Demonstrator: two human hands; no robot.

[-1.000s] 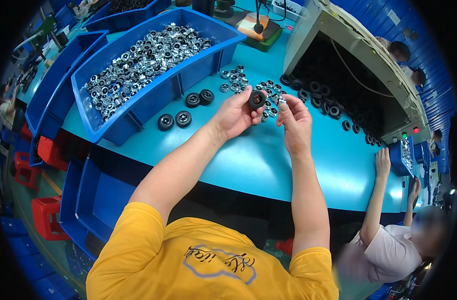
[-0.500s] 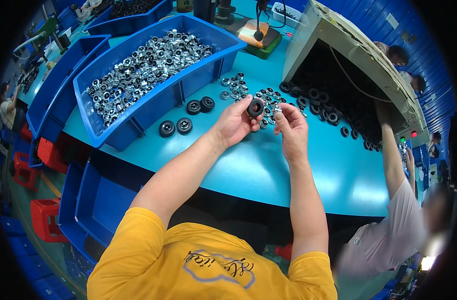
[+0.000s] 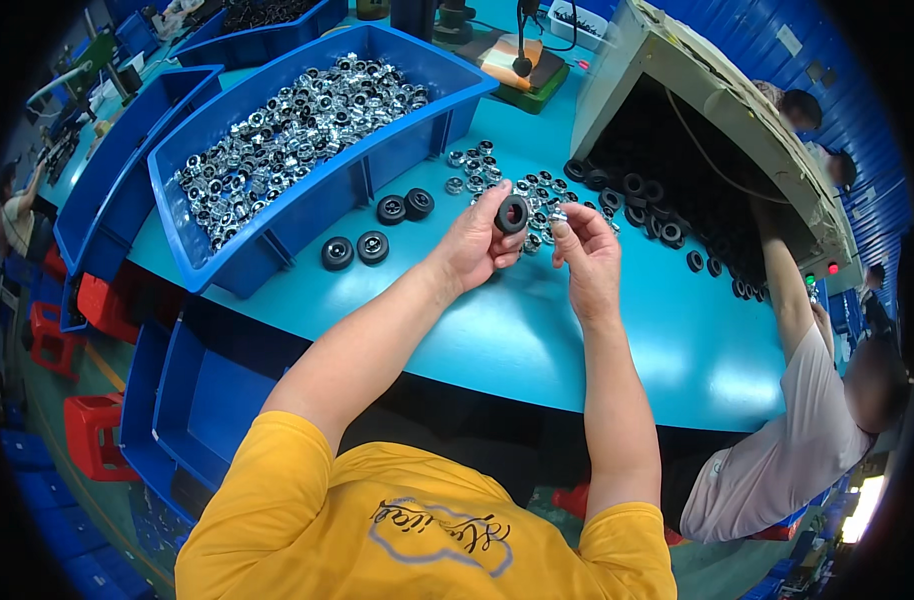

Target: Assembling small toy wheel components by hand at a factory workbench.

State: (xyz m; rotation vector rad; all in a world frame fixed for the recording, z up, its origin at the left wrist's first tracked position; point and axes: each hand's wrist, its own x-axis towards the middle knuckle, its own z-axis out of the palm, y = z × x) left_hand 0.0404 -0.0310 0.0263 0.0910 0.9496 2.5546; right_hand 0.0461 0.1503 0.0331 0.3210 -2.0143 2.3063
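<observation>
My left hand point(image 3: 469, 243) grips a small black rubber tire point(image 3: 512, 214), its hole turned toward my right. A little to the right, my right hand point(image 3: 589, 256) pinches a shiny silver wheel hub point(image 3: 558, 217) between thumb and fingers. The tire and the hub are apart. Behind both hands, loose chrome hubs point(image 3: 474, 165) lie scattered on the turquoise table. To the left of my left hand stand several wheels with tires fitted on hubs point(image 3: 373, 246).
A blue bin point(image 3: 267, 262) full of chrome hubs stands at the left. On the right, black tires point(image 3: 669, 232) spill from a beige open-fronted box point(image 3: 609, 85). A co-worker's arm point(image 3: 783, 285) reaches into that box. Red stools point(image 3: 97, 425) and blue crates point(image 3: 192, 385) sit below.
My hands keep the tire and hub in nearly the same place. At the right, the co-worker's head and body have shifted slightly. The whole view has moved a little.
</observation>
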